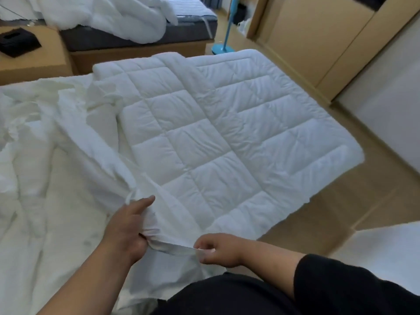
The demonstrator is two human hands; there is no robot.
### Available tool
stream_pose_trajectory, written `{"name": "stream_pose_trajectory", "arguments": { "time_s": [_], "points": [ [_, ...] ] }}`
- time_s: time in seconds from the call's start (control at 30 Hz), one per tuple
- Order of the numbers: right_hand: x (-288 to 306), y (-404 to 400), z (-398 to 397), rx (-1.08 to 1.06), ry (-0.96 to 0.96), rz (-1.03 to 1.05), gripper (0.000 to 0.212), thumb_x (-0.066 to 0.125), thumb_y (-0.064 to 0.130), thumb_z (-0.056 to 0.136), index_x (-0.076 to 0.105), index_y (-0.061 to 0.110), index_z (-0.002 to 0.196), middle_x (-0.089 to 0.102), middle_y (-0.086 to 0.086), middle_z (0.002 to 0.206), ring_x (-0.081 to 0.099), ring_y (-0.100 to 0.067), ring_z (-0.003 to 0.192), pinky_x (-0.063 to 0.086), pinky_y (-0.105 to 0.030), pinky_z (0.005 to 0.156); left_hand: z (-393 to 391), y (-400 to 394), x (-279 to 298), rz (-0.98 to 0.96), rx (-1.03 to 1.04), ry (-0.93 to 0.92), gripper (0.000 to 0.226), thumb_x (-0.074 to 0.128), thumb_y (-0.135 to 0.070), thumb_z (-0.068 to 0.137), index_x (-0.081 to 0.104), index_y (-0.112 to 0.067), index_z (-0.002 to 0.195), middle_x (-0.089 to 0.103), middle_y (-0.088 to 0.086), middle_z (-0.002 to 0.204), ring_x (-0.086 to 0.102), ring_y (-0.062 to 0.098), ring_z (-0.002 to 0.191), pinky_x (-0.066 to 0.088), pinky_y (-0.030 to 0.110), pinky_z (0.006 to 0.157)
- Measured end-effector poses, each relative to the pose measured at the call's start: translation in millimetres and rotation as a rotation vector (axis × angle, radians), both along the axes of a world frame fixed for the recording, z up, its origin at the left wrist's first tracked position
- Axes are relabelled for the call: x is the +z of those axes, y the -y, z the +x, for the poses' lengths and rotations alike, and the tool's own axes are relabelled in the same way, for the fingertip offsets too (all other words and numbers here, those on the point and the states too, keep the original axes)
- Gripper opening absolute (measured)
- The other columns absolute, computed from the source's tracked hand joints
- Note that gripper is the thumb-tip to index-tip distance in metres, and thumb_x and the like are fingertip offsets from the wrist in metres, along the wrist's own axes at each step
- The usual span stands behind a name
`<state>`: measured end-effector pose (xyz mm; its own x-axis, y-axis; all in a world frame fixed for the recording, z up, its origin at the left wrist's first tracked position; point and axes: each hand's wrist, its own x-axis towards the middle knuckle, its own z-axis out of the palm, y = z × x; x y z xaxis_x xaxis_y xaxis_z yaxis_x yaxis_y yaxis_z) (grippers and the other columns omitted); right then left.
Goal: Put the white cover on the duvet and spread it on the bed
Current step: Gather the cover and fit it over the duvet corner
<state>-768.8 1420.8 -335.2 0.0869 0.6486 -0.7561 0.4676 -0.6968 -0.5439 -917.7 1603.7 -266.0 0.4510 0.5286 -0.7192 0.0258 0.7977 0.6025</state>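
The left hand (pixel 129 226) grips a gathered edge of the white cover (pixel 56 178), its thumb lying straight along the top of the cloth while the other fingers curl under the bunched fabric near the palm. The right hand (pixel 216 250) is close beside it, fingers curled in a pinch on the same edge, so that a short flat strip of the cloth runs taut between the two hands. Both forearms come up from the lower part of the view, and the right arm ends in a black sleeve (pixel 354 283). The cover lies crumpled and loose over the left part of the bed (pixel 75 258), reaching back toward the far left, with its near edge raised in the hands. The quilted duvet (pixel 227 137) lies just beside it on the right, spread fairly flat, its left part folded over on itself and its right side hanging past the bed's edge above the tan floor (pixel 341 212). Beyond it stand a second bed (pixel 141 44) heaped with white bedding, a wooden bedside table (pixel 34 62) with a black box (pixel 19 43) on it, a turquoise stand (pixel 223 45), and wooden wardrobe doors (pixel 306 42) along the right wall.
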Motion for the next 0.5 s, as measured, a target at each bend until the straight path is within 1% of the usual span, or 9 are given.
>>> {"name": "stream_pose_trajectory", "arguments": {
  "time_s": [0.07,0.17,0.27,0.3,0.37,0.4,0.43,0.47,0.5],
  "points": [
    [2,28,9,-0.127,0.000,-0.016,0.036,0.060,0.039,0.094,0.059,0.030,0.130,0.063,0.009,0.128,0.058,-0.008,0.115,0.043,-0.028,0.103,17,12,-4,0.053,-0.081,-0.044,0.037,0.074,-0.017,0.083,0.068,-0.007,0.119,0.074,0.015,0.111,0.069,0.036,0.106,0.051,0.050,0.098],
    [-2,64,34,-0.331,0.048,-0.033,0.036,0.057,0.037,0.097,0.060,0.026,0.131,0.062,0.007,0.128,0.059,-0.012,0.115,0.046,-0.029,0.102,40,27,-10,0.129,-0.172,-0.122,0.041,0.078,-0.030,0.082,0.068,-0.012,0.118,0.075,0.010,0.110,0.070,0.032,0.103,0.050,0.050,0.099],
    [-24,98,76,-0.537,0.075,-0.074,0.036,0.056,0.037,0.097,0.060,0.025,0.130,0.059,0.004,0.129,0.058,-0.014,0.110,0.050,-0.023,0.084,59,37,-19,0.191,-0.224,-0.188,0.046,0.076,-0.037,0.084,0.066,-0.013,0.122,0.073,0.009,0.115,0.069,0.031,0.104,0.050,0.047,0.098],
    [-35,109,94,-0.609,0.078,-0.092,0.036,0.057,0.037,0.096,0.060,0.024,0.130,0.059,0.001,0.130,0.058,-0.015,0.110,0.051,-0.024,0.083,67,39,-22,0.201,-0.227,-0.213,0.051,0.074,-0.039,0.085,0.064,-0.012,0.127,0.070,0.012,0.122,0.067,0.034,0.108,0.049,0.047,0.100],
    [-58,131,134,-0.731,0.098,-0.135,0.039,0.058,0.033,0.095,0.060,0.019,0.131,0.060,-0.002,0.128,0.058,-0.018,0.109,0.049,-0.029,0.091,86,43,-34,0.202,-0.244,-0.267,0.066,0.071,-0.042,0.088,0.053,-0.002,0.138,0.055,0.021,0.139,0.056,0.044,0.122,0.040,0.052,0.108],
    [-70,141,155,-0.781,0.105,-0.150,0.040,0.057,0.029,0.094,0.060,0.013,0.131,0.060,-0.002,0.121,0.057,-0.019,0.105,0.048,-0.030,0.091,98,47,-40,0.197,-0.248,-0.308,0.072,0.069,-0.043,0.090,0.046,0.003,0.141,0.048,0.024,0.143,0.050,0.046,0.128,0.035,0.054,0.111],
    [-81,150,177,-0.819,0.111,-0.162,0.041,0.057,0.025,0.094,0.059,0.009,0.131,0.060,-0.003,0.114,0.058,-0.020,0.102,0.048,-0.032,0.090,110,51,-47,0.196,-0.254,-0.353,0.075,0.068,-0.045,0.090,0.043,0.004,0.142,0.045,0.025,0.145,0.047,0.048,0.129,0.034,0.054,0.112],
    [-91,157,201,-0.856,0.118,-0.179,0.040,0.057,0.023,0.094,0.057,0.007,0.131,0.060,-0.005,0.112,0.059,-0.023,0.103,0.049,-0.034,0.092,122,56,-56,0.208,-0.241,-0.400,0.073,0.068,-0.047,0.089,0.048,0.001,0.140,0.050,0.024,0.142,0.052,0.047,0.126,0.037,0.053,0.110],
    [-100,163,224,-0.888,0.124,-0.191,0.041,0.057,0.023,0.095,0.056,0.007,0.133,0.060,-0.009,0.116,0.059,-0.026,0.106,0.049,-0.037,0.096,135,62,-63,0.221,-0.233,-0.448,0.067,0.069,-0.049,0.087,0.056,-0.004,0.135,0.060,0.020,0.134,0.060,0.042,0.118,0.044,0.051,0.105]
  ]
}}
